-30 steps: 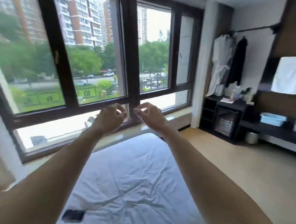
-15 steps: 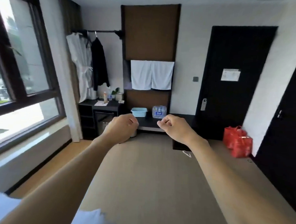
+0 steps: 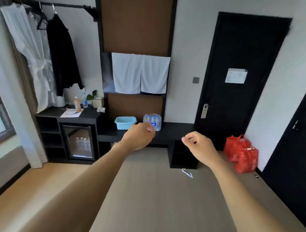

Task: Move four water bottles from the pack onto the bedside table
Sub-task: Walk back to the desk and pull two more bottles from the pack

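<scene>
A shrink-wrapped pack of water bottles (image 3: 153, 120) with blue labels stands on a low black bench (image 3: 176, 132) against the far wall, right of a light blue tub (image 3: 125, 122). Both my arms are stretched out in front of me. My left hand (image 3: 139, 138) is loosely curled with nothing in it, and in the image it overlaps the pack's lower left corner while still well short of it. My right hand (image 3: 198, 146) is also loosely curled and holds nothing, lower and to the right of the pack. No bedside table is in view.
A black cabinet with a glass-door mini fridge (image 3: 78, 142) stands left, with bottles and papers on top. Robes hang on a rail (image 3: 47, 48) above. Two white towels (image 3: 139, 73) hang over the bench. Red bags (image 3: 241, 153) sit by the black door (image 3: 237, 75). Open floor lies between.
The view swung from the window and bed to the far wall, and that wall with its bench and bottle pack is now closer. Both hands stay raised and curled, now further apart.
</scene>
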Available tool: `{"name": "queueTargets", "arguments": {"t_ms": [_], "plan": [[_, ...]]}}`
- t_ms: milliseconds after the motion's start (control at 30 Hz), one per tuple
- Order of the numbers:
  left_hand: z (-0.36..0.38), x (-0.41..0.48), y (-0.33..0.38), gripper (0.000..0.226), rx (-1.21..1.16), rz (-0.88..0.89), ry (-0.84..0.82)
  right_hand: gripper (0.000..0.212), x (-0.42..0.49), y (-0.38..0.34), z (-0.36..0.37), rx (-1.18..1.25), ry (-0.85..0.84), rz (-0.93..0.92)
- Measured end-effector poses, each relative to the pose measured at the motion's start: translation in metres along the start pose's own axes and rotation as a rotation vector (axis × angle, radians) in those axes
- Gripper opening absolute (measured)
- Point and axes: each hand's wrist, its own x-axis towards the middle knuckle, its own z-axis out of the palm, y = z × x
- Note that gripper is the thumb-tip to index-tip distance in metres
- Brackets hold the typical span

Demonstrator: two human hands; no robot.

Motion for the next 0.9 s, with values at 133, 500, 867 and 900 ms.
{"name": "queueTargets", "arguments": {"t_ms": [133, 500, 867, 900], "plan": [[-0.004, 0.135, -0.044, 0.026, 0.001, -0.029, -0.034, 0.040, 0.122, -0.007, 0.030, 0.010, -0.015, 0.047], [0.054, 0.492, -0.153, 0.016, -0.055, -0.069, -0.037, 0.045, 0.506, 0.059, 0.131, -0.012, -0.094, 0.032], [0.090, 0.822, -0.234, 0.021, -0.097, -0.175, -0.048, 0.040, 0.859, 0.105, 0.227, 0.011, -0.186, 0.031], [0.099, 0.850, -0.247, 0.020, -0.098, -0.177, -0.064, 0.040, 0.884, 0.112, 0.241, 0.017, -0.174, 0.034]]}}
